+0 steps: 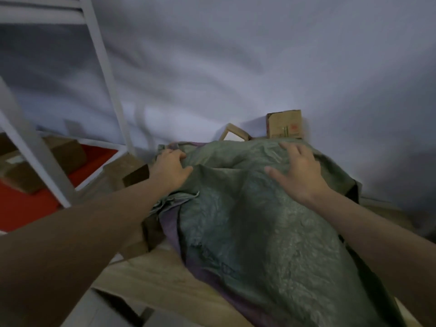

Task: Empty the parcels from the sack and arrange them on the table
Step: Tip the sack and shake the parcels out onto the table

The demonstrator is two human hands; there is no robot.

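Observation:
A large green woven sack [259, 220] lies bulging across the wooden table [151, 277], its mouth at the far end. My left hand [171, 169] grips the sack's far left edge, fingers curled into the fabric. My right hand [298, 172] rests flat on top of the sack with fingers spread. Beyond the sack a brown cardboard parcel [284, 125] stands upright against the grey backdrop. A second, tilted cardboard parcel [236, 133] pokes out to its left. More brown parcels [132, 172] lie beside my left wrist.
A grey fabric backdrop [236, 67] closes off the far side. A white metal shelf frame [106, 86] stands at the left, with cardboard boxes [68, 149] on a red floor [28, 208] beneath it.

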